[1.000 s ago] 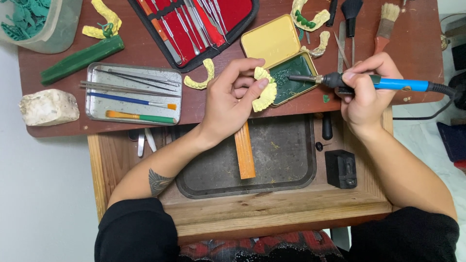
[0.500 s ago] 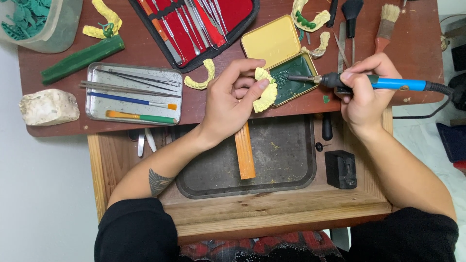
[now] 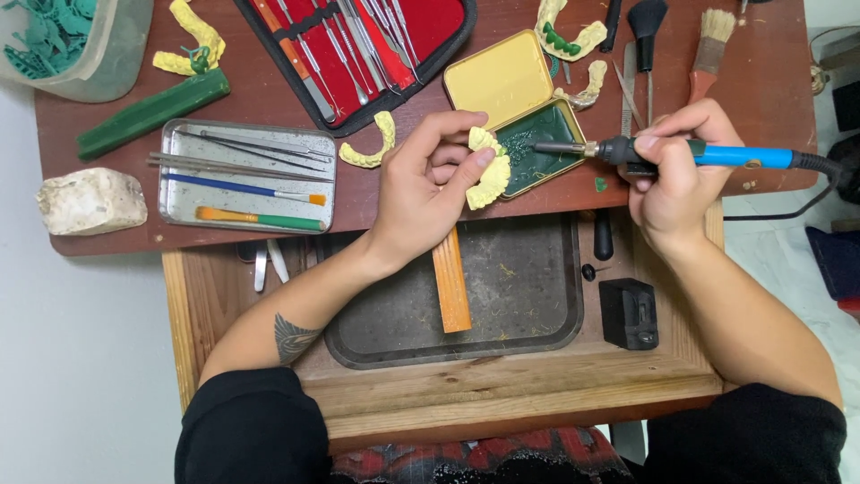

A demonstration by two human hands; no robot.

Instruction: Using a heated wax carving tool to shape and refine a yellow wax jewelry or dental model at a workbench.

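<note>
Left hand (image 3: 428, 184) pinches a yellow dental cast (image 3: 488, 170) between thumb and fingertips, at the table's front edge, just beside the open tin (image 3: 520, 112) of green wax. Right hand (image 3: 672, 170) closed around the blue-handled electric wax knife (image 3: 667, 152), tip over the tin (contact unclear). Open space over the dark tray (image 3: 528, 287) below.

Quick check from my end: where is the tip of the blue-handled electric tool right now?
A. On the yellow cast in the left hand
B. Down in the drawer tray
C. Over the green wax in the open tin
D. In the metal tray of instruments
C: the electric tool, held by the right hand, has its tip over the green wax in the open tin, beside the yellow cast that the left hand holds.
</note>
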